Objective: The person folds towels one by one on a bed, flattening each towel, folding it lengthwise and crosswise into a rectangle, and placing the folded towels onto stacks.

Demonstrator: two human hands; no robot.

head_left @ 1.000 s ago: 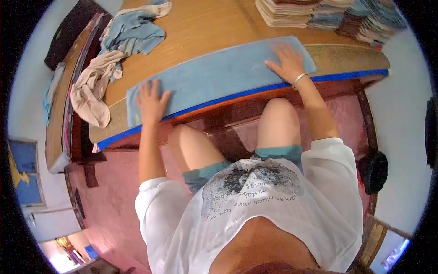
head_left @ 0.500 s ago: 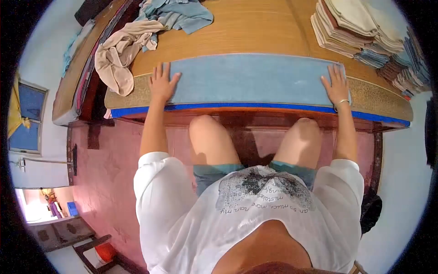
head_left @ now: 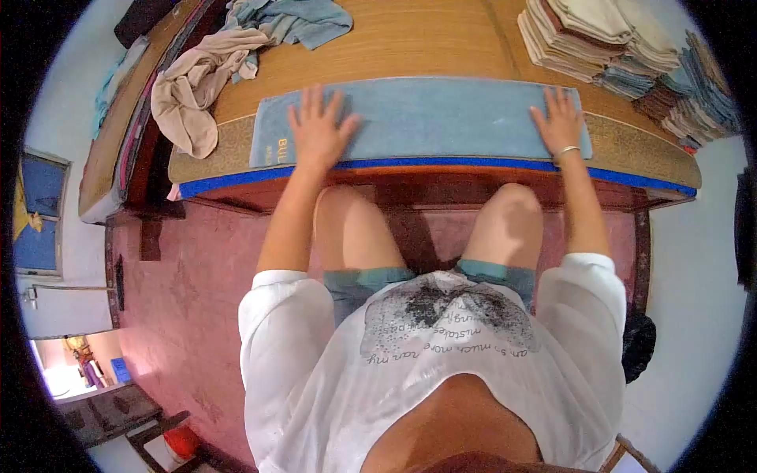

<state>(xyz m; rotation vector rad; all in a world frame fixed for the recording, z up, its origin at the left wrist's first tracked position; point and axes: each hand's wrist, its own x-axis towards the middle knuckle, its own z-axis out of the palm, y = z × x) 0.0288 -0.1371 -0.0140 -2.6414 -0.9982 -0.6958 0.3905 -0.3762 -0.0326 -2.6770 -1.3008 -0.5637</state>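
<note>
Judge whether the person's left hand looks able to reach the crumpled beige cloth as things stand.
Probably yes: the left hand rests open on the blue towel, and the beige cloth lies to its left, with nothing standing between them.

Towel (head_left: 434, 118) is dusty blue with yellow lettering (head_left: 282, 150), trim (head_left: 441, 162) way brighter blue, floor (head_left: 189, 260) kinda pink, shirt (head_left: 296, 323) white with dark print (head_left: 434, 303).

Working remotely, I see the bench (head_left: 426, 47) carrying a flat blue towel (head_left: 441, 118) along its near edge, crumpled cloths (head_left: 189, 94) left, folded stacks (head_left: 572, 43) right.
</note>
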